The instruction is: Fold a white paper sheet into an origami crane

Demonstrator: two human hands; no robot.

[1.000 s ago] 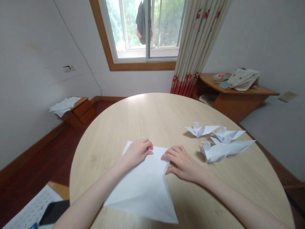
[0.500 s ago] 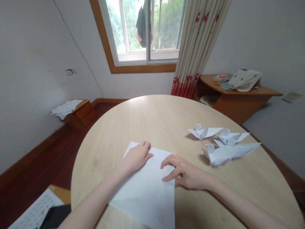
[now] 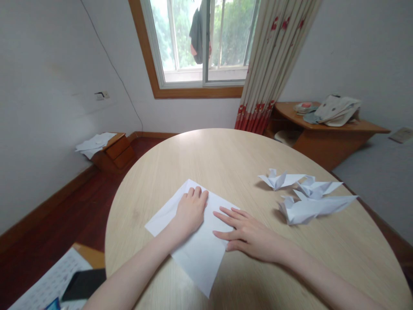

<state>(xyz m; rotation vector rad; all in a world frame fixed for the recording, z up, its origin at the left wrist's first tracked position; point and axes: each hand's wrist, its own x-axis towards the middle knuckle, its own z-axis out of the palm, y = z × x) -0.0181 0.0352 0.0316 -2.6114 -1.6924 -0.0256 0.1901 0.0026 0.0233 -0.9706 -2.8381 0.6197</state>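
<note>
Head view: white paper (image 3: 200, 262) before us.
Left hand (image 3: 191, 212): curled atop it; its grip we cannot tell.
Right hand (image 3: 247, 234): spread open across its edge.

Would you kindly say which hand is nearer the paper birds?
Right. The right hand is left of the paper birds; the left hand is farther left, on the sheet.

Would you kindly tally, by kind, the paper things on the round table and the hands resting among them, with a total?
Folded white paper figures: 3
White paper sheet, partly covered by the hands: 1
Hands, left hand and right hand: 2
Total: 6
</note>
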